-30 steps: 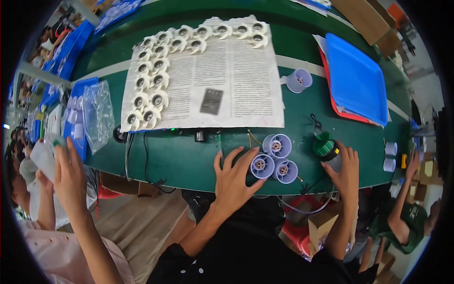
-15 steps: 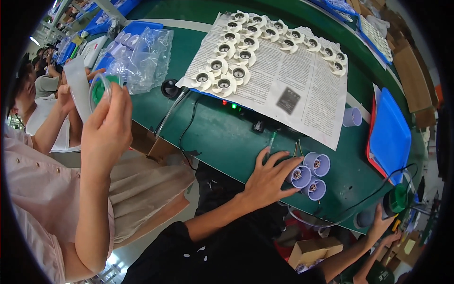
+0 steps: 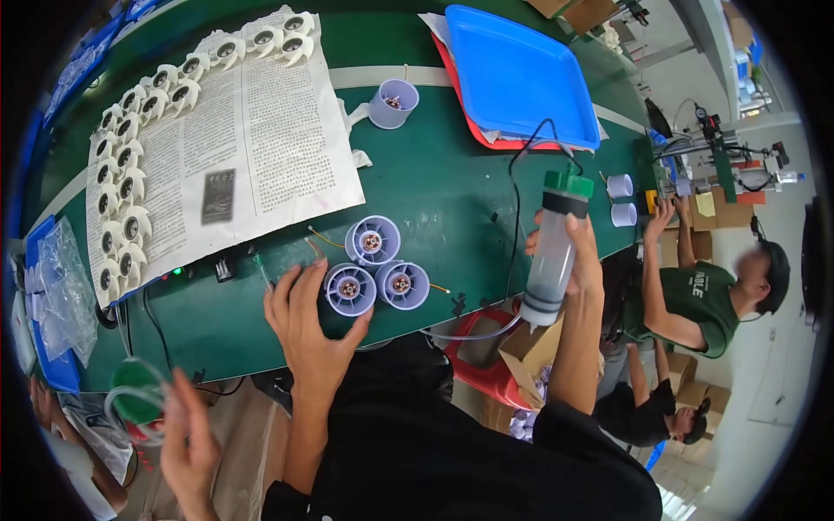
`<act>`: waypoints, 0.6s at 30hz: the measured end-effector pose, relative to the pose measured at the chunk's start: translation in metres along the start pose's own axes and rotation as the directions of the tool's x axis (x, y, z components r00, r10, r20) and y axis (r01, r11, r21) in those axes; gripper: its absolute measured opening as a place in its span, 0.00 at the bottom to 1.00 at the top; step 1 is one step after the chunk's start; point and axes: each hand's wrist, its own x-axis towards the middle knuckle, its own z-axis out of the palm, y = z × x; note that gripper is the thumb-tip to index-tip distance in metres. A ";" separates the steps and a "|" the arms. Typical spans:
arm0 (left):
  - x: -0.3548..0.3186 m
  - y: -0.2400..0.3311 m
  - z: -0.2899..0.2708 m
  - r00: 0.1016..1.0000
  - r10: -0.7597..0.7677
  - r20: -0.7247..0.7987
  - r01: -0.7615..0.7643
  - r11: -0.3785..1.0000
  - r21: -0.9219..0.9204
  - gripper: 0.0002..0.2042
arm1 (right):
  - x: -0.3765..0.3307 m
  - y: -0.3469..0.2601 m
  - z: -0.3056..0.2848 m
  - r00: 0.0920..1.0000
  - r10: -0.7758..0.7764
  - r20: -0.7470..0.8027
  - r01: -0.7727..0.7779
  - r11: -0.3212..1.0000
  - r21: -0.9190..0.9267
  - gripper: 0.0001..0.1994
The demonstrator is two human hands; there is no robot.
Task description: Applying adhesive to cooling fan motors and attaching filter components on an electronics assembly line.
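Note:
Three lilac motor housings with coils inside stand together at the table's front edge. My left hand point(image 3: 308, 317) has its thumb and index finger around the nearest left housing point(image 3: 350, 289); its other fingers are spread on the table. Beside those fingers lies a thin clear tube with a green end point(image 3: 261, 271). My right hand point(image 3: 580, 265) is closed around a large clear dispensing syringe point(image 3: 549, 269) with a green cap point(image 3: 569, 184) and a dark line running from it. The syringe is held upright, slightly tilted, off the table's front edge. Its barrel hides part of my fingers.
White fan impellers point(image 3: 228, 50) sit in rows on a printed sheet point(image 3: 278, 156) at left. Another lilac housing point(image 3: 393, 104) stands behind, near a blue tray point(image 3: 521, 78). A co-worker's hand point(image 3: 187, 443) is at lower left. Below are a red stool point(image 3: 469, 352) and a carton point(image 3: 526, 352).
The view has swung to the right. My right hand has lifted the syringe from the table's right side and brought it closer. My left hand stays at the same housing.

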 end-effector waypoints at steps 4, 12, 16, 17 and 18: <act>-0.011 0.006 -0.004 0.990 0.046 -0.136 -0.041 0.998 0.041 0.31 | -0.014 0.002 0.015 0.999 0.019 0.029 -0.020 0.999 0.034 0.33; -0.020 0.098 0.012 0.980 0.073 0.187 0.071 0.745 -0.663 0.27 | -0.034 0.000 0.062 0.996 0.016 0.087 -0.022 0.998 0.060 0.30; -0.028 0.125 0.069 0.786 0.103 0.609 0.564 0.284 -0.775 0.45 | -0.052 0.007 0.039 0.967 0.229 0.109 -0.240 0.965 0.107 0.35; -0.034 0.135 0.096 0.856 0.157 0.492 0.453 0.228 -0.862 0.48 | -0.057 0.006 0.023 0.985 0.166 0.057 -0.169 0.983 0.066 0.37; -0.032 0.137 0.096 0.709 0.229 0.667 0.639 0.192 -0.745 0.49 | -0.053 0.014 0.007 1.000 0.011 -0.022 -0.012 0.999 -0.047 0.37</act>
